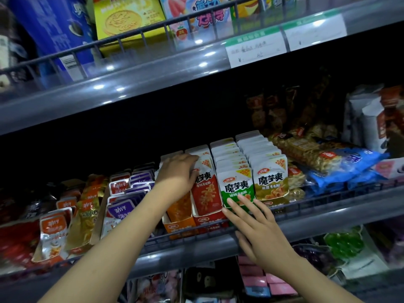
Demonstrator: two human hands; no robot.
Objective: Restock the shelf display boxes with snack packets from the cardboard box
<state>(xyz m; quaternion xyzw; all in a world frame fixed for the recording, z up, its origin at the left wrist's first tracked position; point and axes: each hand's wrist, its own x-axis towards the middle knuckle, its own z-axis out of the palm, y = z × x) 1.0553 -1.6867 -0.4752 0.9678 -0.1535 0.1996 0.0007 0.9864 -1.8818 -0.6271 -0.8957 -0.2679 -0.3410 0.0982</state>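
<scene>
Both hands are up at the middle shelf point(196, 250), where four display boxes of snack packets stand side by side behind the low wire rail point(306, 206). The left hand point(178, 173) reaches in over the orange display box point(179, 226), the leftmost of the four, its fingers curled over the tops of the packets at the meeting of that row and the red one; whether it pinches a packet or only presses on them cannot be told, since the fingertips are hidden behind the hand. The right hand point(260, 230) is nearer and lower, fingers straight and spread, holding nothing, with its fingertips touching the lower front of the green packet point(237, 186) that fronts the third row.

Just right of the left hand is the red display box point(209, 220), with a red packet point(205, 191) at its front. Right of the green row stands the olive packet point(271, 182) row, the fourth and rightmost. Each of the four rows runs back into the dark of the shelf; the exact packets per row cannot be counted.

Left of the orange box sits a tilted box of purple packets point(122, 209), and farther left are orange-and-white fish snack packets point(53, 232). To the right of the olive row lie blue-wrapped snack bags point(345, 169). The shelf above carries a blue cookie box point(54, 29), a yellow biscuit box point(129, 18) and two price labels point(255, 49). The cardboard box is out of view.
</scene>
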